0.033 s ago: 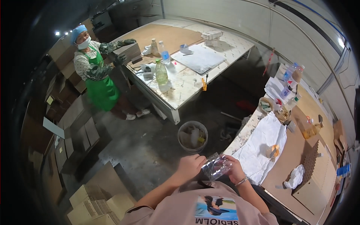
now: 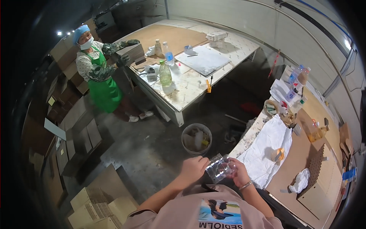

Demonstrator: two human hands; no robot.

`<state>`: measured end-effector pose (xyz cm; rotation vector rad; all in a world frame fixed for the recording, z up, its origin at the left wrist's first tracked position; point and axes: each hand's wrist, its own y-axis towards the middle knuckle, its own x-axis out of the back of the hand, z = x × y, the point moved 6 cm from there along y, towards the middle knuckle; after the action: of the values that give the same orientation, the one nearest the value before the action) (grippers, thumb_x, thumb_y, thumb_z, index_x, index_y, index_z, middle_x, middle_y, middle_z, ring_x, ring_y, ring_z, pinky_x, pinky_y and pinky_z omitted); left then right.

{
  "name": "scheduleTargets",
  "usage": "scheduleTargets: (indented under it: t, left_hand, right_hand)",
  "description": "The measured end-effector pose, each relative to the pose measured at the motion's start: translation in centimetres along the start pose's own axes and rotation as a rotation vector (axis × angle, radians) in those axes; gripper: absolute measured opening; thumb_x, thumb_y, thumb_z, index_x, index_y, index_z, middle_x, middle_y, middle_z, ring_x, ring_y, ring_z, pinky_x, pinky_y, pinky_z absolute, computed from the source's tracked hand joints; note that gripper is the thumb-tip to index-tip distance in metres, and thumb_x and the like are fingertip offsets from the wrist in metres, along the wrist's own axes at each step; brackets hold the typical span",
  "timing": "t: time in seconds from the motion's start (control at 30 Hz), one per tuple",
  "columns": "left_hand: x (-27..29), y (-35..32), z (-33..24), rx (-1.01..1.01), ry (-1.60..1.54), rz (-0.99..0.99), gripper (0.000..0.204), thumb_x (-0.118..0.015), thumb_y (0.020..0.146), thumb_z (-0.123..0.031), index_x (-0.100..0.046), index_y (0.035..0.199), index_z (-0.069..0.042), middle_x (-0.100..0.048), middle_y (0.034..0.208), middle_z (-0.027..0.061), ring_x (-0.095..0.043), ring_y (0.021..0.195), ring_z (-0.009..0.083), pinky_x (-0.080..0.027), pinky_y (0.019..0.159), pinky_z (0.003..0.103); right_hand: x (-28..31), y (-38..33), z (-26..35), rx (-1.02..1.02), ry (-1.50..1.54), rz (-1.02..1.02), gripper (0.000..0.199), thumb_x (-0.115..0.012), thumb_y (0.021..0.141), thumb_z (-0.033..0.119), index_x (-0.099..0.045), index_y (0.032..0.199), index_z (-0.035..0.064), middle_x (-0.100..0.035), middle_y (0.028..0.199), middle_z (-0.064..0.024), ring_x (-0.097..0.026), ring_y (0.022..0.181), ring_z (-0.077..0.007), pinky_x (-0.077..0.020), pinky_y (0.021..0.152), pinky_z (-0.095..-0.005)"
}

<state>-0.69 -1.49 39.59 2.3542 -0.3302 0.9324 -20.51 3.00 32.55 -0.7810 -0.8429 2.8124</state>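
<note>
In front of my shirt, both hands hold a shiny, see-through clear plastic piece; its exact kind cannot be made out. My left hand is closed, its bent fingers at the piece's left edge. My right hand, with a band on the wrist, grips the other end between thumb and fingers. A white cloth or sheet lies on the bench just beyond my right hand. Below and ahead of the hands stands a round waste bucket with rubbish inside.
On the right bench sit a tape roll, a crumpled white wad, a perforated board and bottles. A person in a green apron stands by a large table ahead. Cardboard stacks are at lower left.
The clear plastic piece is turned slightly and catches the light differently. Both hands keep their hold. The surroundings have shifted a little in view.
</note>
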Motion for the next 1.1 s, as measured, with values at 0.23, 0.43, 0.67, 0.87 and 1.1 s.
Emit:
scheduleTargets:
  t: [0.23, 0.43, 0.67, 0.87, 1.1]
  left_hand:
    - [-1.3, 0.9, -0.8, -0.051, 0.299, 0.009, 0.02, -0.064, 0.077, -0.013, -0.062, 0.096, -0.009, -0.06, 0.075, 0.0047, -0.063, 0.068, 0.0239, -0.049, 0.058, 0.037]
    - [-3.9, 0.0, -1.4, -0.073, 0.33, 0.057, 0.028, -0.058, 0.082, -0.017, -0.063, 0.108, -0.007, -0.061, 0.077, 0.0047, -0.064, 0.067, 0.0223, -0.049, 0.061, 0.035]
    - [-5.0, -0.2, -3.2, -0.069, 0.177, 0.095, 0.03, -0.067, 0.084, -0.029, -0.06, 0.104, -0.009, -0.064, 0.075, 0.0079, -0.063, 0.066, 0.0293, -0.049, 0.056, 0.041]
    - [-5.7, -0.6, -1.8, 0.036, 0.043, 0.18, 0.031, -0.064, 0.088, -0.032, -0.059, 0.107, -0.008, -0.066, 0.08, 0.0118, -0.064, 0.07, 0.0338, -0.05, 0.059, 0.044]
    - [-4.0, -0.1, -1.0, 0.2, -0.107, 0.136, 0.018, -0.059, 0.091, -0.025, -0.066, 0.098, -0.01, -0.067, 0.088, 0.0128, -0.064, 0.077, 0.0355, -0.049, 0.063, 0.044]
  right_hand:
    - [-1.7, -1.9, 0.6, -0.038, -0.044, -0.082, 0.058, -0.054, 0.092, 0.05, -0.039, 0.136, 0.0145, -0.052, 0.124, -0.0116, -0.062, 0.097, -0.0322, -0.0552, 0.071, -0.0512]
    - [-0.5, -1.7, 0.7, -0.014, -0.039, -0.176, 0.063, -0.061, 0.089, 0.048, -0.039, 0.135, 0.0109, -0.049, 0.126, -0.0136, -0.061, 0.097, -0.0316, -0.0552, 0.064, -0.0469]
    - [1.6, -1.9, -0.1, 0.008, -0.182, -0.279, 0.049, -0.067, 0.089, 0.034, -0.047, 0.127, 0.0077, -0.056, 0.109, -0.0081, -0.06, 0.085, -0.022, -0.0528, 0.063, -0.0385]
    - [2.2, -1.5, -0.9, -0.009, -0.133, -0.219, 0.044, -0.066, 0.09, 0.025, -0.047, 0.124, 0.0063, -0.058, 0.104, -0.0079, -0.063, 0.083, -0.0209, -0.0546, 0.065, -0.0383]
    - [1.6, -1.3, -0.6, 0.061, -0.081, -0.159, 0.049, -0.069, 0.084, 0.008, -0.045, 0.126, 0.0056, -0.059, 0.105, -0.0102, -0.064, 0.089, -0.0213, -0.0552, 0.065, -0.0349]
